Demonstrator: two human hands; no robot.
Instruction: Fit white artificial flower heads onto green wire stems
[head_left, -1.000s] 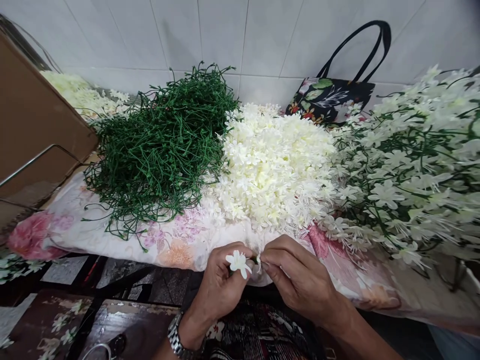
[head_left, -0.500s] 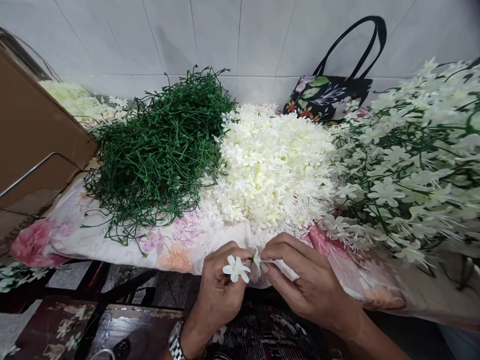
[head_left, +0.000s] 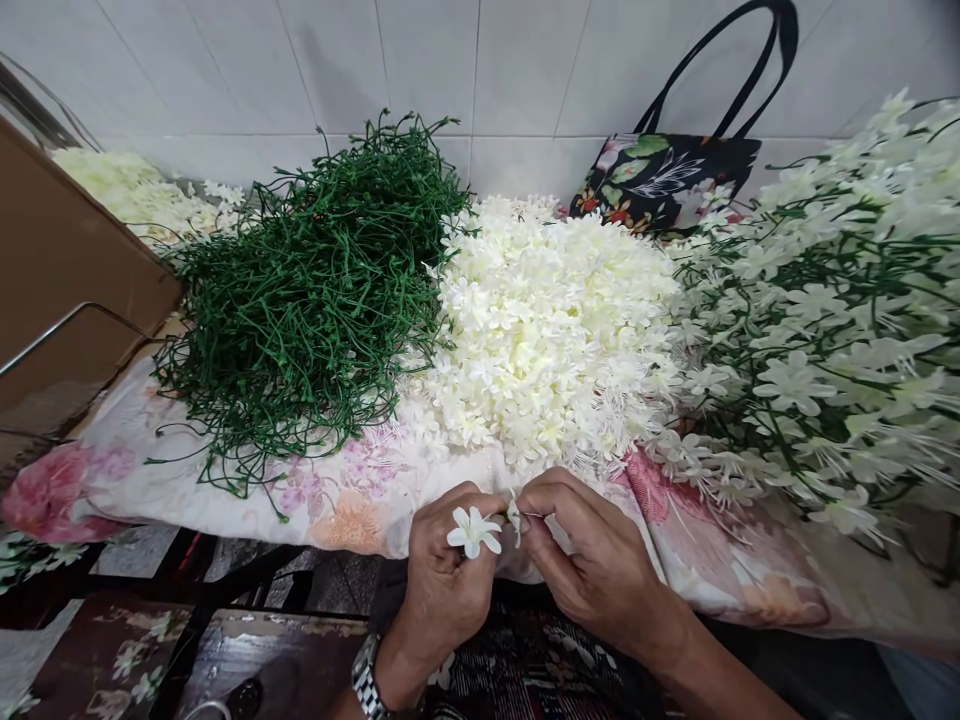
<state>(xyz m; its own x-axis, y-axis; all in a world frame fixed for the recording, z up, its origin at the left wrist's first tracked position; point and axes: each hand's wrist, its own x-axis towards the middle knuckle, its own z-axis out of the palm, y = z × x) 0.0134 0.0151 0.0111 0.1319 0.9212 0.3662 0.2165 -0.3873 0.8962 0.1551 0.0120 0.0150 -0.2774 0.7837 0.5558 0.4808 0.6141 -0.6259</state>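
Fingertips of the right hand (head_left: pixel 600 565) have drawn in a touch since half a second ago, and the second blossom (head_left: pixel 514 515) between the hands now shows narrower, almost edge-on; the left hand (head_left: pixel 448 565) has barely shifted. That left hand is curled nearly closed, with the open blossom (head_left: pixel 474 532) facing out past its thumb — whatever stem runs inside the fist is hidden. On the right, thumb and forefinger meet in a small pinch at the second blossom, with a rounded gap behind their tips; exactly how much petal they grip is too small to tell. Both blossoms sit just above the lap, before the near edge of the flowered cloth (head_left: pixel 352 522), where the green stems (head_left: pixel 315 290) lie heaped beside the loose white blossoms (head_left: pixel 555 330) and stemmed sprays (head_left: pixel 799 380) stand to the right. For this fine fingertip work, I'd judge it best to let the left hand anchor and the right do the small adjusting — gripping near the blossom's centre, pressing in line with it, and keeping thumb pressure off the petals so they don't crease.
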